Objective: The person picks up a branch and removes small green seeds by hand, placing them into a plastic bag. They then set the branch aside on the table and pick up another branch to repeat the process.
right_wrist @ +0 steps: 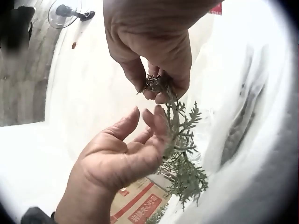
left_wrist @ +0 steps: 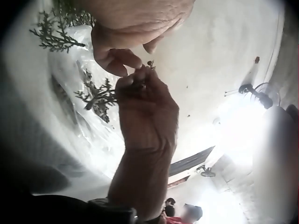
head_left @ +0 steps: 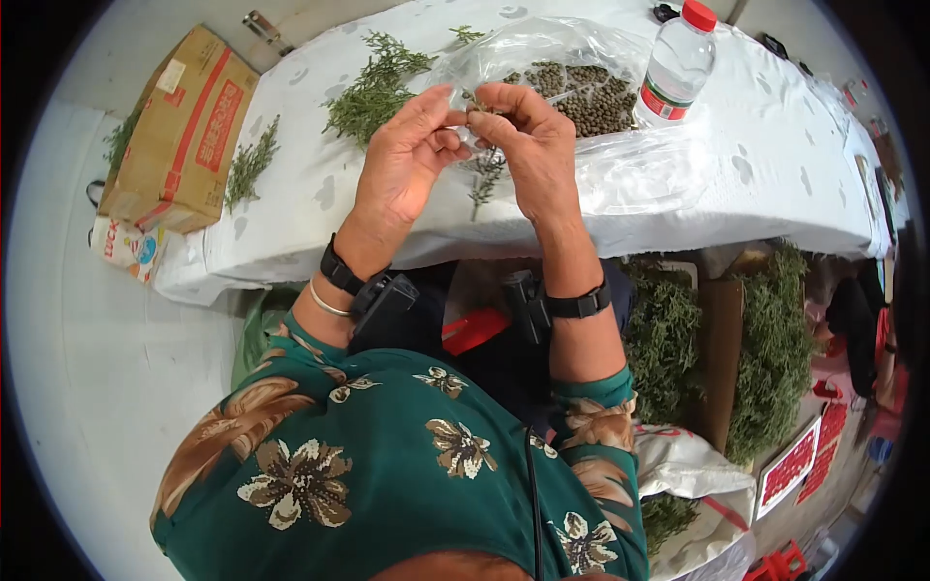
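My right hand [head_left: 533, 145] pinches a green conifer-like sprig [head_left: 485, 182], whose leafy end hangs below the fingers. In the right wrist view, the dark tips of the sprig [right_wrist: 158, 84] poke out between thumb and fingertips. My left hand [head_left: 402, 165] is close beside it, fingers loosely bent and thumb apart, with nothing gripped. Its fingertips overlap the stem in the right wrist view. A tiny round berry [left_wrist: 150, 63] shows at the right fingertips in the left wrist view. Just beyond the hands, a clear plastic bag [head_left: 639, 174] holds many small brownish-green berries [head_left: 596, 102].
Cut green sprigs [head_left: 373, 92] lie on the white patterned tablecloth [head_left: 765, 165], left of the bag. A cardboard box [head_left: 174, 131] stands at the left end, and a red-capped bottle [head_left: 678, 63] right of the bag. Below the table edge are boxes of greenery [head_left: 770, 349].
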